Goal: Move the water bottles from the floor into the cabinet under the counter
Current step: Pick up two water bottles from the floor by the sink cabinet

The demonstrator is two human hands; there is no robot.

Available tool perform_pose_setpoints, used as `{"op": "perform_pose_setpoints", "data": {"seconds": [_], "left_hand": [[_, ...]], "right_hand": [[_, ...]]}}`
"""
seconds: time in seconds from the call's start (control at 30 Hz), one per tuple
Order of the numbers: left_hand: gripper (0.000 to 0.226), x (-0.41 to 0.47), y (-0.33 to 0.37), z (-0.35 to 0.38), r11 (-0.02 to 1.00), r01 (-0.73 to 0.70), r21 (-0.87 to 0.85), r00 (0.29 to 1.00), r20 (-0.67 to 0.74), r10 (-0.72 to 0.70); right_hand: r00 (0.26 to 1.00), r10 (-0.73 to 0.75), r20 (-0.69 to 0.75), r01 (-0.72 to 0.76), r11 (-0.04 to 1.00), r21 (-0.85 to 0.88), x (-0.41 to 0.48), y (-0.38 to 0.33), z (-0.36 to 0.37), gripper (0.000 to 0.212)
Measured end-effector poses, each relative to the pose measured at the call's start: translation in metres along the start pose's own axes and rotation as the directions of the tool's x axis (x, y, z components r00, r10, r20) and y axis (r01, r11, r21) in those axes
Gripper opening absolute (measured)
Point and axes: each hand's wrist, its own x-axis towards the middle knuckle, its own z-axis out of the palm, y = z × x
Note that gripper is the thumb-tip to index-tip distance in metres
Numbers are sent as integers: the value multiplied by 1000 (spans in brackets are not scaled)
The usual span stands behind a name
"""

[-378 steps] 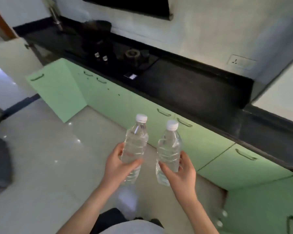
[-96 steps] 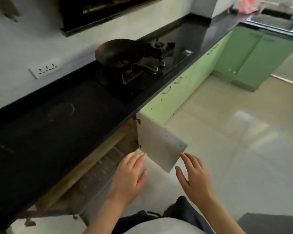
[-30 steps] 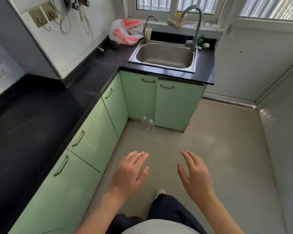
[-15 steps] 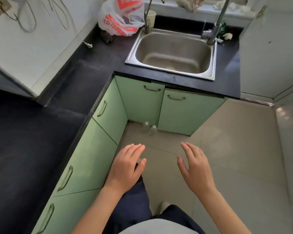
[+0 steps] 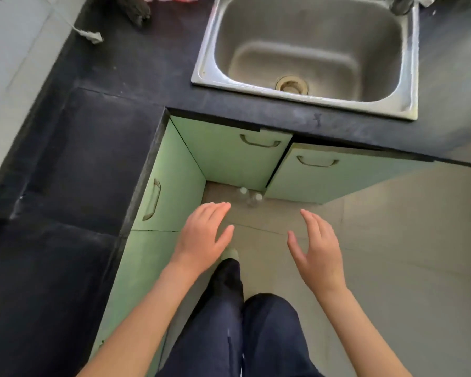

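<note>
Two small clear plastic water bottles (image 5: 255,199) with round white caps stand upright on the floor just above the middle of the frame. They stand side by side, very close together, in the corner where the flat pale green cabinet doors (image 5: 229,159) meet. The bottles are a bit blurry, so you cannot tell if they touch each other or the doors. Each green door has a thin curved metal handle (image 5: 259,142). The left hand (image 5: 201,240) floats in the air a little below the bottles, palm down, with its fingers straight and its thumb held out to the side. It holds nothing. The right hand (image 5: 320,247) floats beside it, to the right of the middle, with its fingers straight and loose and its thumb apart. It holds nothing too. Neither hand touches the bottles. The smooth pale floor tiles (image 5: 392,240) have thin lines between them. Over the doors lies a black stone counter (image 5: 106,131) with a rough, speckled look, bent like the letter L across the left and top of the frame. At the upper right a shiny grey steel sink (image 5: 201,63) with rounded corners sits in the counter, and a round metal drain ring (image 5: 291,85) shows in its bottom. At the bottom middle are two legs in dark blue trousers (image 5: 256,336), and the pale toe of a shoe (image 5: 230,253) peeks out between the hands.
</note>
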Motion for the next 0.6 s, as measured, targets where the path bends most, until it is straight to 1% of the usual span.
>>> {"op": "perform_pose_setpoints", "data": {"seconds": [0.13,0.27,0.33,0.47,0.53,0.6], "left_hand": [[54,44,-57,77,999,26,30,999,23,-27],[60,77,-128,195,993,72,93,994,74,-79],[62,90,-164,260,993,80,91,992,87,-88],[61,115,-232,383,994,40,99,985,165,-56],[59,128,-265,438,995,-11,99,987,163,-5],[60,142,-295,485,994,-27,105,989,151,11]], "right_hand": [[996,45,74,-45,999,-10,24,53,88,55],[985,115,129,-114,993,-16,38,127,200,50],[983,110,146,-103,993,-57,44,168,261,51],[977,106,187,-91,992,-87,51,241,377,50],[976,91,199,-73,992,-98,55,275,429,49],[972,91,217,-73,993,-92,61,304,475,49]]}}
